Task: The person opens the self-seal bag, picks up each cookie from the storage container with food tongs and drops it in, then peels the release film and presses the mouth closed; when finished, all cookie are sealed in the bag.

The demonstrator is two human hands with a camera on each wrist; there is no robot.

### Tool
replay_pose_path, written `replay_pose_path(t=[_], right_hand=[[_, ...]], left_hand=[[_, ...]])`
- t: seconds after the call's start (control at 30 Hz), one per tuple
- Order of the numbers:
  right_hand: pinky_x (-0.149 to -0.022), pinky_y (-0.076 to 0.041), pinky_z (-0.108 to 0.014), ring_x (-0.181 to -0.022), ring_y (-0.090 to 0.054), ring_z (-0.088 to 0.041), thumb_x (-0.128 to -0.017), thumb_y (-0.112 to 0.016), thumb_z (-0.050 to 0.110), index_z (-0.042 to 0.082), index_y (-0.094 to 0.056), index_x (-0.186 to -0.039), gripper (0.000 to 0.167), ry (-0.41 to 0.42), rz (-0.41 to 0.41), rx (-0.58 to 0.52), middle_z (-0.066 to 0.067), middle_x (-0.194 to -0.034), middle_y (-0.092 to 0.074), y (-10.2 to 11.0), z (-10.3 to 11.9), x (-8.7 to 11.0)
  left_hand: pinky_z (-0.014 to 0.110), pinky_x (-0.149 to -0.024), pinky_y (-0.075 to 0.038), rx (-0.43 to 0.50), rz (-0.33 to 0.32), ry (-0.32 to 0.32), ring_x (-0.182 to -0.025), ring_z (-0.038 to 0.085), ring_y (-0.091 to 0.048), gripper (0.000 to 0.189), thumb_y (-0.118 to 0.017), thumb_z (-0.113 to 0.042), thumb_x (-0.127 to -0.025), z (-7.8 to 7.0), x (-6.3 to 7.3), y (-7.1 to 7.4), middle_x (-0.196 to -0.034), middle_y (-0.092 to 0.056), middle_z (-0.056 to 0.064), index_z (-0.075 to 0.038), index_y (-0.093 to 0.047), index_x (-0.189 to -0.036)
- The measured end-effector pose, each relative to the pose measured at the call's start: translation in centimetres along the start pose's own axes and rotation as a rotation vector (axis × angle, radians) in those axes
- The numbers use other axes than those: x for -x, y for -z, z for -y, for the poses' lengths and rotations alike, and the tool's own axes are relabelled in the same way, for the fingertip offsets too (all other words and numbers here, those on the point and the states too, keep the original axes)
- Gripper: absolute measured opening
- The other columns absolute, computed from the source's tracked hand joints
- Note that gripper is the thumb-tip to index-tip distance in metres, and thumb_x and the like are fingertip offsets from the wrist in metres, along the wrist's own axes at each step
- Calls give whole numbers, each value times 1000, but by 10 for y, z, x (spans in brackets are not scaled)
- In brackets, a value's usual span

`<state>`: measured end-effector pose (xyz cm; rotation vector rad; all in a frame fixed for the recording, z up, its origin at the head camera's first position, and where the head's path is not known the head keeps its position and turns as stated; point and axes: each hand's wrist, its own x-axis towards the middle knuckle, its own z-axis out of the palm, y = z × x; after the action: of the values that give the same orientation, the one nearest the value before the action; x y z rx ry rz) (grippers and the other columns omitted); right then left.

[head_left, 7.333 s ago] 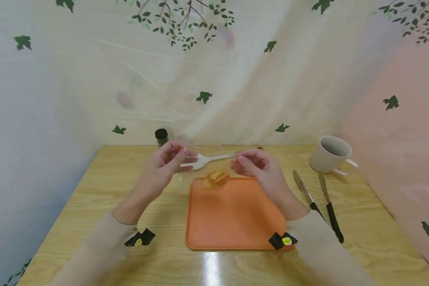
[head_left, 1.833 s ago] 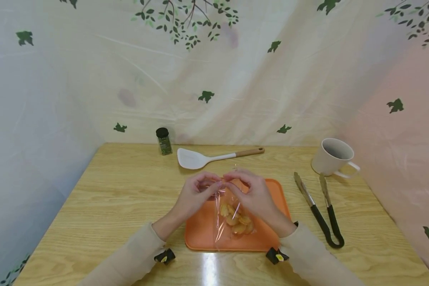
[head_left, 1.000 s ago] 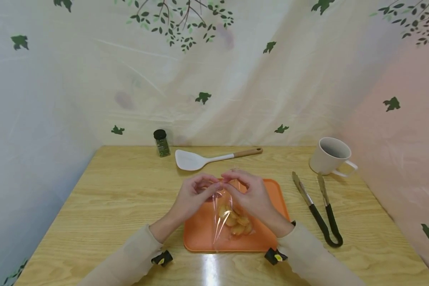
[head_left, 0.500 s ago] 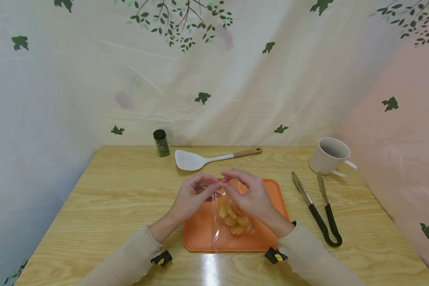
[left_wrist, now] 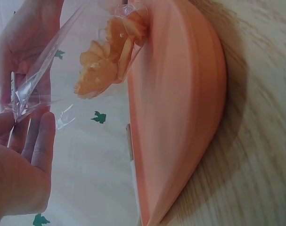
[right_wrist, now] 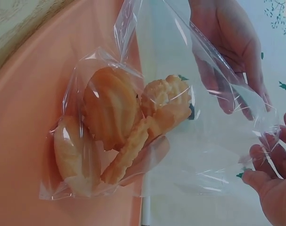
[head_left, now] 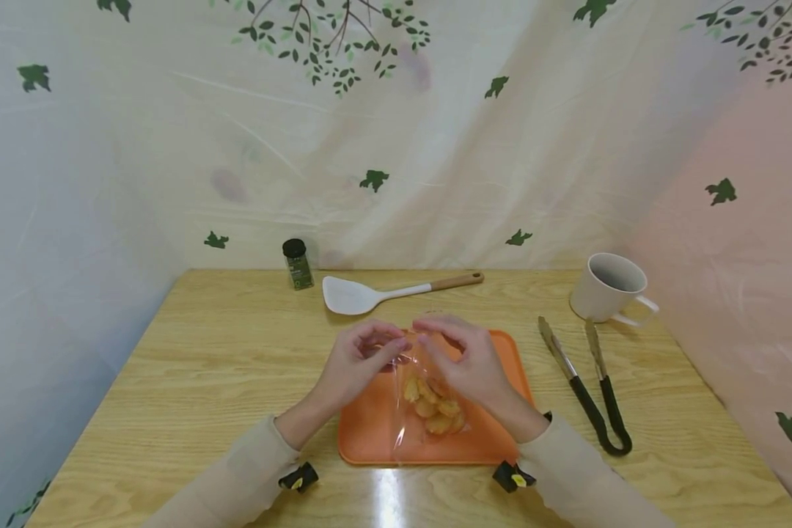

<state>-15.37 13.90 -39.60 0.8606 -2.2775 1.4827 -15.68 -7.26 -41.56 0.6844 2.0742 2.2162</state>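
A clear plastic bag holds several golden, ridged cookies. It hangs over the front of an orange tray, overlapping it in the head view. My left hand pinches the bag's gathered upper edge between thumb and fingers; the left wrist view shows the film bunched at those fingertips. Right at the same edge is my right hand, its index finger and thumb parted with a gap between them. In the right wrist view, the lower fingers of that hand are relaxed beside the crinkled film.
Tongs with black handles lie right of the tray, spread apart. Behind them stands a light mug. A white spatula with a wooden handle lies at the back, beside a black-capped seasoning jar.
The bag has come down over the tray from higher up, and both hands with it. Since half a second ago, my right thumb and index finger have moved apart; the left hand stays put.
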Motion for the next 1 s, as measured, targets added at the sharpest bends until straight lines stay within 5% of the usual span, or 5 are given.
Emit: replay_pose_path(t=[0.43, 0.87, 1.0], right_hand=[[-94, -54, -43, -110, -68, -18, -93, -76, 14, 10, -77, -114, 21, -10, 10, 53, 1, -112, -74, -3, 3, -1], [-87, -57, -44, -102, -70, -17, -93, -75, 7, 11, -78, -110, 18, 23, -3, 59, 2, -108, -74, -2, 4, -1], [-85, -58, -42, -99, -70, -16, -91, -76, 3, 10, -78, -109, 19, 47, -15, 57, 2, -105, -74, -2, 3, 0]], left_hand=[[54, -70, -59, -26, 3, 1, -83, 41, -73, 13, -66, -3, -98, 0, -1, -2, -99, -73, 22, 3, -68, -110], [53, -70, -60, -42, 21, -19, -80, 27, -75, 12, -66, -3, -98, -1, -1, -3, -99, -74, 19, 1, -68, -109], [50, -69, -60, -47, 26, -33, -81, 33, -74, 12, -66, -4, -98, -1, 0, -3, -99, -74, 19, 1, -69, -109]])
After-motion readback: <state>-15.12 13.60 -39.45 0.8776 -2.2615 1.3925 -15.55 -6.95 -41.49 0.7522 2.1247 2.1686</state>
